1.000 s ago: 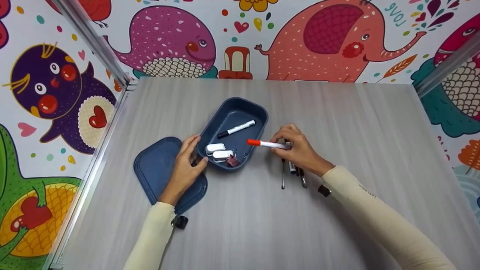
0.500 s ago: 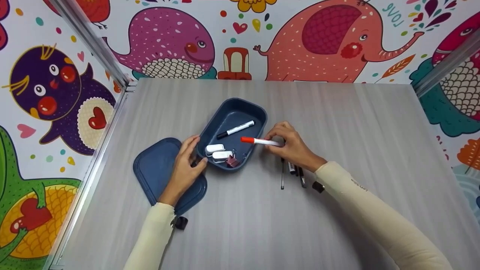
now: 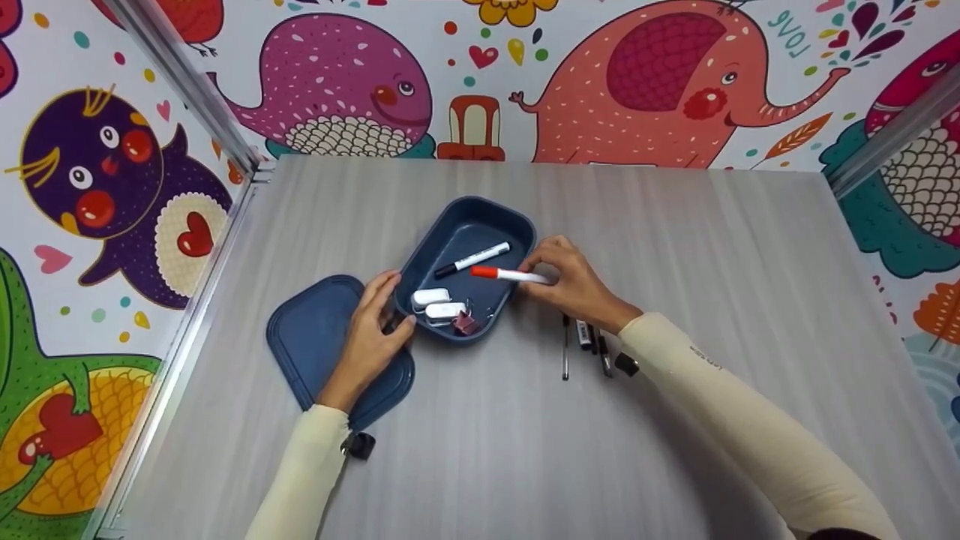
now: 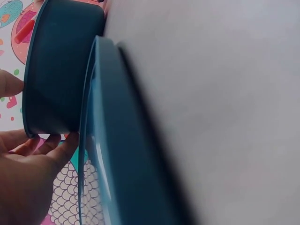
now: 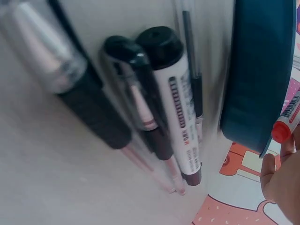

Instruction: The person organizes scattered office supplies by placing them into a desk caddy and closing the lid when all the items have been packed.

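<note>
My right hand (image 3: 574, 281) pinches a white marker (image 3: 514, 276) by one end, its red cap pointing left over the open blue box (image 3: 491, 201). In the right wrist view the marker's red end (image 5: 281, 131) shows near the fingers. My left hand (image 3: 366, 341) holds the box at its near left corner, thumb on one wall and fingers on another. Inside the box lie a black-capped marker (image 3: 474, 259), two white rounded items (image 3: 446, 311) and a small pink binder clip (image 3: 465, 323).
The blue lid (image 3: 307, 341) lies on the table, partly under my left forearm. Right of the box, by my right wrist, lie a black-and-white marker (image 5: 176, 108) and several pens, among them a clear one with a black grip (image 5: 197, 91). A patterned wall stands behind the table.
My right hand has moved left and slightly away from me with the red-capped marker, from beside the box to its right rim. The left hand and box stay put.
</note>
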Tool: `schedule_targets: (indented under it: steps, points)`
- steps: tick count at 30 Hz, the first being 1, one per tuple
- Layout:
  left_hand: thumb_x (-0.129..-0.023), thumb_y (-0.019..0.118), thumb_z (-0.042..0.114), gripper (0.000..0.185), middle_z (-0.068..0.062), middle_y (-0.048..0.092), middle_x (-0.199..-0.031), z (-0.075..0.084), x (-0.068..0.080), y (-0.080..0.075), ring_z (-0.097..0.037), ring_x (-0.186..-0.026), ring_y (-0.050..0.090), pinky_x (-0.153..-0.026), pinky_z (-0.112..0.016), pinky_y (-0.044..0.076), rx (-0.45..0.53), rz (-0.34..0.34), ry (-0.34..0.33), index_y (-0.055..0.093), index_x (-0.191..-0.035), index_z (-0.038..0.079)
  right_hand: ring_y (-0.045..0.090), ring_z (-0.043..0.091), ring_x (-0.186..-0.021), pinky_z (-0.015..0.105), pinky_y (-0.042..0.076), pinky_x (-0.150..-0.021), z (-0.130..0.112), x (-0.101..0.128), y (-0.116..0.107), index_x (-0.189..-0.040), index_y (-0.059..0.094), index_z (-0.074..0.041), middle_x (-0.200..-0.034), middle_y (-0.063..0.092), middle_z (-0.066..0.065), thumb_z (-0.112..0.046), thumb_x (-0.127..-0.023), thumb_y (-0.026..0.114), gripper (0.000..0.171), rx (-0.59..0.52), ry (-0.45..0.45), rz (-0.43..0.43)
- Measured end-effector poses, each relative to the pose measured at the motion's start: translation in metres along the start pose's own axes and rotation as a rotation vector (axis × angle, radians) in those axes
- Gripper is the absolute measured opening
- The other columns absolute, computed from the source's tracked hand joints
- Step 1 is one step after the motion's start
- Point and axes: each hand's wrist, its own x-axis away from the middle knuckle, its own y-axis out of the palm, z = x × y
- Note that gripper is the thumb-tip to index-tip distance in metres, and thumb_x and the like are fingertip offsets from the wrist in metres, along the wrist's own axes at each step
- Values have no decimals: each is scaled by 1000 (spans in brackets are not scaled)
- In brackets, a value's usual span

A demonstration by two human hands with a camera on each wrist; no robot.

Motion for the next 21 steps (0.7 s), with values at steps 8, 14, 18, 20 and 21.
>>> schedule_targets:
  steps: [8,14,18,20,21]
  points:
    - [-96,75,-3,72,-20,40,-170,1,0,0,-38,-155,41,-120,-60,42,9,-12,-16,47,-162,-6,49,22,-119,61,45,-105,-5,-10,4,-109,81,-12,-114,67,4,-8,-95,85,16,6,25,-41]
    - [-96,75,-3,73,-18,40,-171,2,0,0,-37,-156,40,-121,-59,41,12,-14,-31,47,-163,-4,48,24,-120,62,45,-105,-7,-17,5,-111,81,-12,-114,65,4,-10,-95,85,16,9,21,-61]
    - [-95,75,-3,72,-19,40,-171,1,0,0,-38,-155,41,-120,-61,41,15,-12,-31,48,-162,-5,48,24,-119,53,44,-103,-6,-20,7,-110,81,-10,-113,64,6,-9,-95,85,16,25,12,-68]
    - [-95,75,-3,72,-19,40,-171,1,-1,0,-39,-155,41,-120,-61,41,16,-12,-32,49,-162,-6,49,24,-118,49,43,-102,-6,-22,9,-110,81,-9,-111,65,6,-8,-95,85,16,32,7,-69]
    - [-95,75,-3,72,-19,40,-171,0,-1,0,-38,-155,41,-120,-61,41,15,-13,-33,49,-162,-5,49,24,-117,48,43,-101,-6,-23,9,-110,81,-9,-110,65,6,-9,-95,85,16,35,8,-69]
